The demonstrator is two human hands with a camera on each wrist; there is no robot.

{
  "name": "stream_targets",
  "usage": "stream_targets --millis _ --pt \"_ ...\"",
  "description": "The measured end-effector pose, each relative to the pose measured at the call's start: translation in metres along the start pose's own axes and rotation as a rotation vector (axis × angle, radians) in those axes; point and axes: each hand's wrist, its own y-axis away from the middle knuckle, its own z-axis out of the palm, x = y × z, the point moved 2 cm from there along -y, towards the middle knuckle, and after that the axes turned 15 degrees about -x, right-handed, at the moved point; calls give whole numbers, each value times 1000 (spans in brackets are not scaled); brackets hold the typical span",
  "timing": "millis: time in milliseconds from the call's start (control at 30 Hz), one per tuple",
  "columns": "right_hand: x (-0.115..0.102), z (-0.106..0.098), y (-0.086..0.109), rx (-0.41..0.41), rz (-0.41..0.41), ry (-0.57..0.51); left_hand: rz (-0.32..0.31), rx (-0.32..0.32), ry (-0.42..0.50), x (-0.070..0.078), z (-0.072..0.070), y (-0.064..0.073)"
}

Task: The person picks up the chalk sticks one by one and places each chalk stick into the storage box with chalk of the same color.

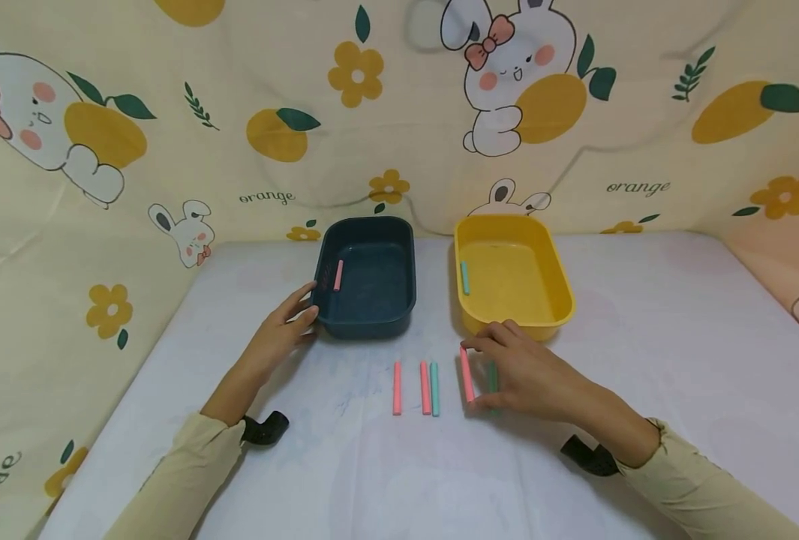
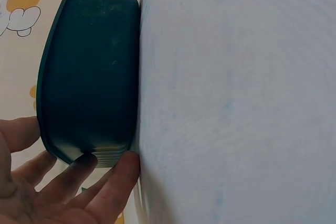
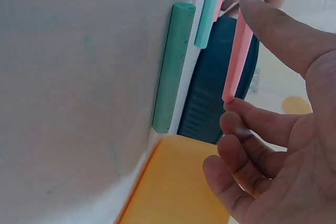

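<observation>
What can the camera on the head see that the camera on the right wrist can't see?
Only the head view shows the pink stick inside the dark blue tray, the teal stick inside the yellow tray, the lone pink stick on the table and the left hand touching the dark blue tray.

Only the right wrist view shows the green stick uncovered along its length.

Both show the right hand pinching a pink stick, and both trays.

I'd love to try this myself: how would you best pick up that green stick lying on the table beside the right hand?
Probably by its long sides near the middle, coming from above. The green stick lies flat on the white table, a thin round rod, so it could roll. The right hand pinches the neighbouring pink stick by its two ends instead.
</observation>
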Motion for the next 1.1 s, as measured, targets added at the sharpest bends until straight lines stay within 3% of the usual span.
stream_targets --millis 633,933,1100 --pt "-9 -15 -7 -10 -2 -7 6 -21 11 0 2 -2" --pt "-10 -25 -13 25 -74 15 11 -24 4 -1 0 1" --pt "-11 -28 -18 12 -52 -5 19 -29 8 1 0 2"
